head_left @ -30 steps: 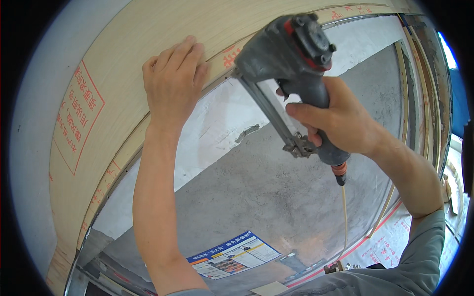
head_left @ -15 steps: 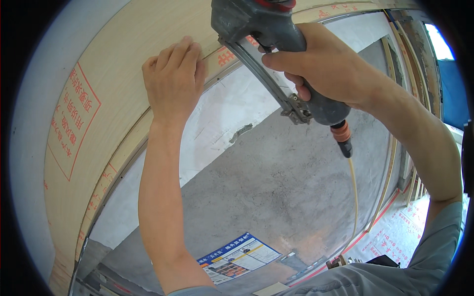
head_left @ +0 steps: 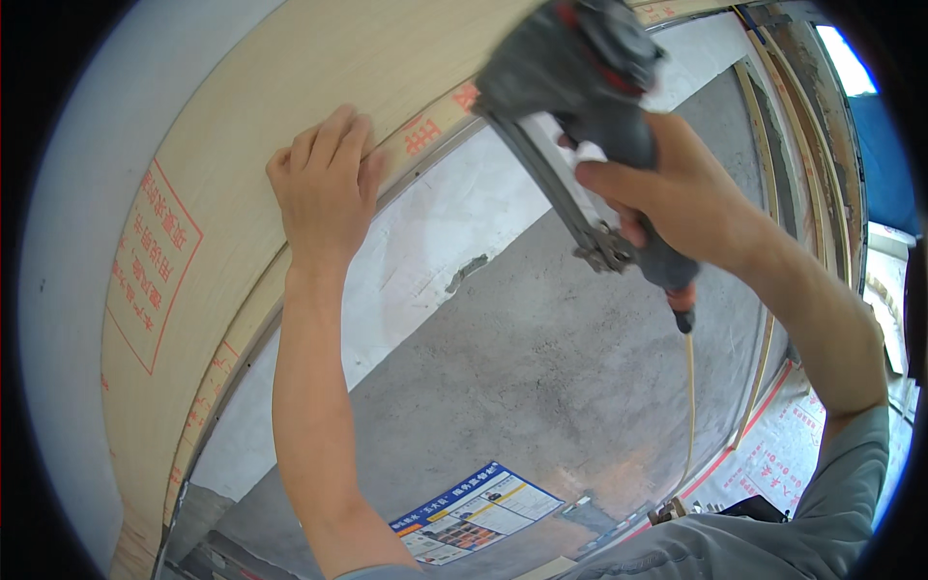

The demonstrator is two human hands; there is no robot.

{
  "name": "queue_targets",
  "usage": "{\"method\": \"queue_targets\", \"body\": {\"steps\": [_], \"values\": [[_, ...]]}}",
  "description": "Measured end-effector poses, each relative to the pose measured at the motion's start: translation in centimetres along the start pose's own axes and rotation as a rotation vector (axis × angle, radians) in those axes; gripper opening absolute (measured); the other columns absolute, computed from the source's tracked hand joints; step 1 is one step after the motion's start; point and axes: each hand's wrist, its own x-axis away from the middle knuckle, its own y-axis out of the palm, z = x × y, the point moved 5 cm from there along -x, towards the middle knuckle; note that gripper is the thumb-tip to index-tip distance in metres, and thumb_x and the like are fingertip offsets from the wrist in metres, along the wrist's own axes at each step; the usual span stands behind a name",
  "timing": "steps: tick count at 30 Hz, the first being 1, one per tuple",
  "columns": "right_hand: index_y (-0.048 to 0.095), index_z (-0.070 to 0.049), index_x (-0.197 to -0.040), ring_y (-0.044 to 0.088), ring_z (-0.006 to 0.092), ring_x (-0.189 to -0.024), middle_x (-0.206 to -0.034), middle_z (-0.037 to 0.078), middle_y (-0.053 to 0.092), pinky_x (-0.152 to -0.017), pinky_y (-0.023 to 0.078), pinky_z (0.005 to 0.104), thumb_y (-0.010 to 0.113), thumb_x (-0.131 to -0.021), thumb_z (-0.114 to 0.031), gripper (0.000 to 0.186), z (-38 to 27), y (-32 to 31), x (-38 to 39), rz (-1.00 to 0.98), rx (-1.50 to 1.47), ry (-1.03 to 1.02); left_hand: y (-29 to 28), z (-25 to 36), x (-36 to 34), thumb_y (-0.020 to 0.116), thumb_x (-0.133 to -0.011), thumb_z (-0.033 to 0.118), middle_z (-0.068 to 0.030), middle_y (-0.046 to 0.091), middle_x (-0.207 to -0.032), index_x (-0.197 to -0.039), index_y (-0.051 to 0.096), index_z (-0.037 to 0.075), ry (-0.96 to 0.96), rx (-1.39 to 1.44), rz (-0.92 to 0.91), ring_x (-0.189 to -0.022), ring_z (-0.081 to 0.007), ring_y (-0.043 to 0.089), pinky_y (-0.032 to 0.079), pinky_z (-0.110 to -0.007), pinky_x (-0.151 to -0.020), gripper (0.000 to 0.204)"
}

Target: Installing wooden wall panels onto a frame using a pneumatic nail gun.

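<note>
My right hand (head_left: 691, 193) is wrapped around the handle of a dark grey air nail gun (head_left: 561, 72), raised at the upper middle. The gun's nose sits close to a narrow wooden strip (head_left: 396, 159) along the edge of a pale wood panel (head_left: 242, 164); whether they touch is unclear. Further left, my left hand (head_left: 324, 193) is bent over the same strip and holds it, thumb toward the lower edge and fingers lying over toward the panel. Its fingertips are slightly blurred. A thin pale air hose (head_left: 690, 406) hangs from an orange and black fitting (head_left: 681, 302) at the gun's handle end.
Below the strip stands a grey plastered wall (head_left: 541, 338) with a white band along its top. A blue-and-white poster (head_left: 478, 512) is fixed low on it. Upright timber strips (head_left: 812, 145) stand at the right, above floor covered with printed white sheeting (head_left: 764, 474).
The nail gun has swung right and slightly down with my right hand, away from my left hand. The left hand has slid slightly left and down along the strip. The view has shifted a little.
</note>
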Motion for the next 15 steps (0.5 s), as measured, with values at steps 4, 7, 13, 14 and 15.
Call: {"method": "queue_targets", "body": {"steps": [4, 7, 13, 14, 15], "values": [[0.062, 0.000, -0.109, 0.054, 0.0077, -0.051, -0.067, 0.000, 0.056, -0.049, 0.044, 0.0276, 0.066, -0.093, -0.016, 0.023, 2.9, -3.6, 5.2, 0.067, -0.168, 0.084, 1.0, 1.8, -3.2, 0.072, -0.090, 0.026, 0.0008, 0.062, -0.134, -0.126, 0.066, 0.015, 0.033, -0.070, -0.044, -0.113, -0.0214, 0.058, 0.039, -0.042, -0.096, 0.038], [0.060, -0.001, -0.116, 0.054, 0.0080, -0.052, -0.072, 0.001, 0.058, -0.050, 0.045, 0.0275, 0.065, -0.094, -0.014, 0.026, 5.3, -5.9, 7.8, 0.092, -0.233, 0.152, 3.2, 4.2, -7.2, 0.077, -0.085, 0.026, 0.0020, 0.062, -0.120, -0.116, 0.067, 0.014, 0.122, -0.056, 0.022, -0.107, -0.0186, 0.057, 0.040, -0.040, -0.092, 0.035], [0.059, 0.000, -0.118, 0.054, 0.0082, -0.052, -0.069, 0.000, 0.056, -0.050, 0.044, 0.0283, 0.066, -0.091, -0.008, 0.028, 11.3, -11.6, 11.0, 0.188, -0.267, 0.336, 8.0, 9.0, -14.0, 0.078, -0.084, 0.025, 0.0027, 0.063, -0.116, -0.113, 0.067, 0.015, 0.277, -0.007, 0.026, -0.104, -0.0165, 0.058, 0.042, -0.038, -0.087, 0.033], [0.059, 0.000, -0.118, 0.054, 0.0082, -0.052, -0.069, 0.000, 0.056, -0.050, 0.044, 0.0283, 0.066, -0.091, -0.008, 0.028, 11.8, -12.3, 11.1, 0.197, -0.273, 0.336, 8.7, 9.7, -15.2, 0.078, -0.082, 0.025, 0.0034, 0.064, -0.115, -0.110, 0.067, 0.015, 0.277, -0.011, 0.046, -0.103, -0.0160, 0.059, 0.043, -0.038, -0.085, 0.032], [0.059, 0.000, -0.118, 0.053, 0.0083, -0.052, -0.068, 0.000, 0.056, -0.049, 0.044, 0.0286, 0.065, -0.092, -0.008, 0.028, 12.2, -13.1, 11.1, 0.217, -0.267, 0.334, 9.4, 10.4, -16.3, 0.079, -0.081, 0.024, 0.0042, 0.064, -0.114, -0.108, 0.067, 0.015, 0.276, -0.017, 0.065, -0.102, -0.0155, 0.060, 0.043, -0.037, -0.083, 0.031]]}}
